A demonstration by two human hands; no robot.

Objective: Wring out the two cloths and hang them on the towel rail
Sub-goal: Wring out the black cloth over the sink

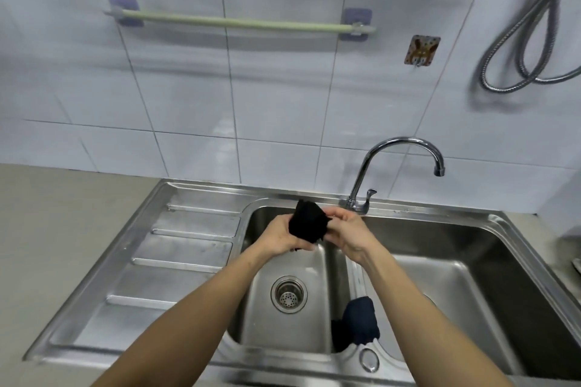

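- Both forearms enter from the bottom edge and meet above the left basin of the steel sink (pixel 201 264).
- Left hand (pixel 278 237): fingers curled round the near-left end of a black cloth (pixel 309 225), gripping it.
- Right hand (pixel 347 234): thumb and fingers pinched on the right edge of the same cloth; the fingertips are partly hidden behind the fabric.
- Black cloth: bunched into a compact wad, held between the two hands in the air above the far part of the left basin, just in front of the tap base.
- Second cloth (pixel 360 320): dark blue, crumpled, draped over the divider between the two basins at the near side, touched by neither hand.
- Towel rail (pixel 239 22): pale green bar on the tiled wall above the sink, nothing hanging on it.
- Drain strainer (pixel 289 294): set in the floor of the left basin, below the hands.
- Tap (pixel 405 160): chrome gooseneck behind the divider, spout turned over the right basin.
- Metal hose (pixel 531 41): looped on the wall at upper right.
- Wall hook (pixel 421 50): adhesive, patterned, right of the rail.
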